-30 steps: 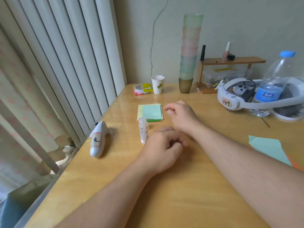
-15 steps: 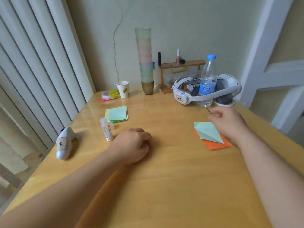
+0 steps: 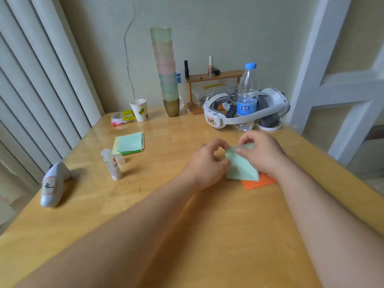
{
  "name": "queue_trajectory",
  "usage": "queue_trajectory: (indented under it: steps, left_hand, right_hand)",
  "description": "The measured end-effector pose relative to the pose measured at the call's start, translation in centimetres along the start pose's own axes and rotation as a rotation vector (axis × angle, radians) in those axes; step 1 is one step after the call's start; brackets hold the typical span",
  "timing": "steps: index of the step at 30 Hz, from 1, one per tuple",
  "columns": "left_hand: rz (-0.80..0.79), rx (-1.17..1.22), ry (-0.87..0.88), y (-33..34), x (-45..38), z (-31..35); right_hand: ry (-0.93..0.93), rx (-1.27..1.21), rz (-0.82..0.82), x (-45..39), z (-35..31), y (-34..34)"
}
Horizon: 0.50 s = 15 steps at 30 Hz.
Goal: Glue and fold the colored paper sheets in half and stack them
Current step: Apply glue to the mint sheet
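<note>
Green sheet (image 3: 242, 167): on orange sheet (image 3: 257, 181), right of table centre.
Left hand (image 3: 207, 163): pinching its left corner.
Right hand (image 3: 261, 154): pinching its top edge.
Surface: glossy wooden table (image 3: 166, 204); blinds left, pale wall behind.
Writing: "149" on headset (image 3: 218, 119); bottle label (image 3: 246, 108) unreadable.
Paper stack (image 3: 128, 143): far left, behind uncapped glue stick (image 3: 112, 166).

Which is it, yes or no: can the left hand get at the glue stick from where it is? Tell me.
Probably yes. The glue stick stands upright with bare table between it and the left hand, but that hand is pinching the green sheet and must let go first.
</note>
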<state>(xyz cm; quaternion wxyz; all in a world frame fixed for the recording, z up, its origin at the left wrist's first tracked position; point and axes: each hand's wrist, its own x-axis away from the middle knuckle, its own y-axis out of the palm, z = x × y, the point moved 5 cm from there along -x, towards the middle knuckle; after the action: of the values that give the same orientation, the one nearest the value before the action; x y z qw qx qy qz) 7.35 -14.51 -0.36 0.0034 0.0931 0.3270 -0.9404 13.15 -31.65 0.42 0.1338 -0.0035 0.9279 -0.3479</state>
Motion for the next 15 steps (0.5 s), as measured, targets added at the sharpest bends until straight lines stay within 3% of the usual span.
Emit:
queue_trajectory:
  steps: [5, 8, 10, 15]
  left_hand:
    - [0.033, 0.267, -0.013, -2.5, 0.2, -1.4]
    - [0.053, 0.129, 0.097, -5.2, 1.2, -2.6]
    - [0.068, -0.037, 0.154, -7.3, 2.3, -4.1]
    - [0.027, -0.213, 0.146, -10.0, 4.7, -6.3]
  right_hand:
    - [-0.087, -0.616, -0.061, 1.3, -4.1, 1.2]
    - [-0.132, -0.844, -0.234, 2.4, -5.9, 3.0]
    - [-0.207, -0.802, -0.385, 3.6, -7.2, 4.0]
    - [-0.345, -0.322, -0.670, 7.1, -9.1, 7.5]
